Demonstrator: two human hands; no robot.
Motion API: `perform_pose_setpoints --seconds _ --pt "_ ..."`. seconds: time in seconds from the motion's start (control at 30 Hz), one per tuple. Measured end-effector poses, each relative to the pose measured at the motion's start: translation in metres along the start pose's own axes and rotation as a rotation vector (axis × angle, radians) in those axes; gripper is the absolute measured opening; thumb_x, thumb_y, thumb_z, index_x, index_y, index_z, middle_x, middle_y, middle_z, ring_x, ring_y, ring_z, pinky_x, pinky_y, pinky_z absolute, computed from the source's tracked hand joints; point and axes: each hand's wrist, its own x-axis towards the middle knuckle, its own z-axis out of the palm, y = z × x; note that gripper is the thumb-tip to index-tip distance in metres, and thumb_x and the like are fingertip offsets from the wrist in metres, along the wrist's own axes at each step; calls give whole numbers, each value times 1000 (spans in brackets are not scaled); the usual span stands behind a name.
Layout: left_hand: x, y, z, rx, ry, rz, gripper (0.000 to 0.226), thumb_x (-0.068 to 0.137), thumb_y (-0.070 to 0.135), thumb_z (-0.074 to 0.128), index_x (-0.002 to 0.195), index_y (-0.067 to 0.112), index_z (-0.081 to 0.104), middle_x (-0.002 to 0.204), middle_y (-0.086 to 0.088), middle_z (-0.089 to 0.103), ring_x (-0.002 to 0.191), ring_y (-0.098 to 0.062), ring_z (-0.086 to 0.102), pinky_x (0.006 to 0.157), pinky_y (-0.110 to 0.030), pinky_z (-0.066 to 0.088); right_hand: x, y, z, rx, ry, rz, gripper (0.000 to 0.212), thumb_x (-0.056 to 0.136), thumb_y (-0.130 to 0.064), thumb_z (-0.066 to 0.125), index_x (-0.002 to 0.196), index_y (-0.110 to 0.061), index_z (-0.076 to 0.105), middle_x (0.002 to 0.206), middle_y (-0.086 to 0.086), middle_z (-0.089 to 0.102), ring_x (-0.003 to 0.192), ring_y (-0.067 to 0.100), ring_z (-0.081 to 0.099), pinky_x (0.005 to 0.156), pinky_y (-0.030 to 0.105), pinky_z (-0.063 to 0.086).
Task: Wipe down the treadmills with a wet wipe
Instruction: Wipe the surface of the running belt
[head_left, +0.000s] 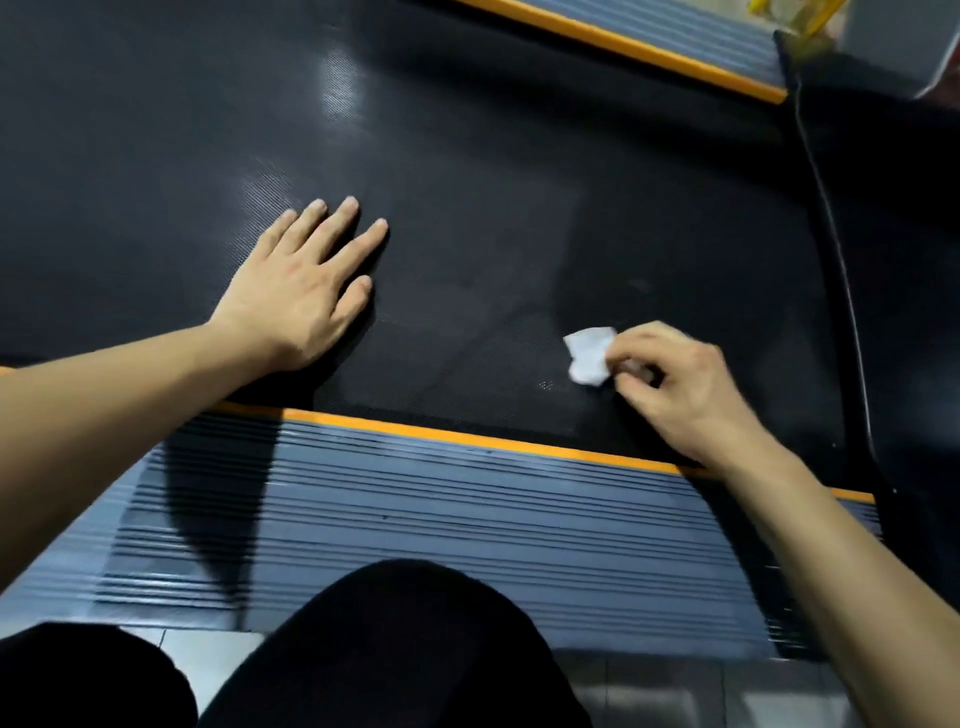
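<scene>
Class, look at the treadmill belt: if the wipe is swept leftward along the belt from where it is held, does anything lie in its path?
Yes. The left hand rests flat on the belt, left of the wipe that the right hand pinches. Bare belt lies between them; nothing else visible blocks.

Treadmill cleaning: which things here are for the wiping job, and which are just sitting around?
For the job:
- wet wipe, pinched in the right hand
- treadmill belt, black, being wiped
- left hand, flat on the belt
- grey ribbed side rail with orange edge strip

Just there:
- black cable at right
- yellow and white object, top right, too blurred to name
</scene>
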Motion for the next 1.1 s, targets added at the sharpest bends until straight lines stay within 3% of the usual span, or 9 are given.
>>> perform_pose_setpoints --seconds 0.17,0.33,0.43,0.57,0.7,0.77,0.83,0.97,1.1 --pt "-4 9 5 21 18 -51 63 102 45 18 162 28 23 168 -10 22 154 -35 19 126 -47 9 16 -83 46 219 -355 -318 27 88 -1 64 103 -19 76 106 -6 66 100 10 61 91 22 45" --pt "-3 9 3 55 37 -58 62 101 42 22 160 25 28 166 -11 27 152 -36 26 125 -50 17 45 -93 47 162 -460 -399 26 87 -9 59 105 -21 73 108 -7 62 103 10 56 93 23 43" --pt "-3 13 3 66 32 -53 62 102 42 23 160 24 29 166 -10 27 152 -35 27 124 -50 18 84 -83 43 101 -209 -442 23 82 -7 60 98 -15 73 102 2 65 93 22 58 88 30 45" --pt "-3 13 2 75 33 -58 61 102 41 23 160 23 30 166 -9 28 153 -34 26 125 -50 18 172 -60 56 -6 114 -301 25 83 0 60 100 -12 73 100 7 64 88 27 55 83 34 46" --pt "-3 10 4 48 39 -54 60 103 42 25 161 24 29 167 -8 26 154 -32 24 124 -50 19 261 -57 77 -31 177 -221 28 89 -2 54 110 -11 71 110 5 62 99 23 53 86 21 40" --pt "-4 10 3 25 37 -63 61 103 43 26 161 25 28 167 -8 24 155 -31 22 125 -50 18 287 -60 91 -6 199 -152 30 90 -3 53 113 -12 70 113 4 62 102 22 53 88 21 41" --pt "-5 10 2 2 50 -130 63 102 43 28 161 22 27 168 -11 23 155 -31 20 125 -50 16 294 -61 104 13 209 -92 28 90 -5 52 111 -14 69 111 3 63 101 21 52 89 25 44" --pt "-6 11 -2 -40 29 -241 65 101 43 30 161 17 27 167 -16 21 154 -36 19 125 -55 13 291 -62 105 21 214 -58 24 92 -11 49 106 -19 66 105 -7 60 97 11 47 81 6 34" --pt "-3 10 -7 -64 -17 -239 65 102 43 30 162 17 24 168 -16 18 155 -38 16 124 -57 13 297 -67 104 -35 190 -42 26 91 -10 47 109 -16 65 106 -3 60 96 15 48 84 6 30"
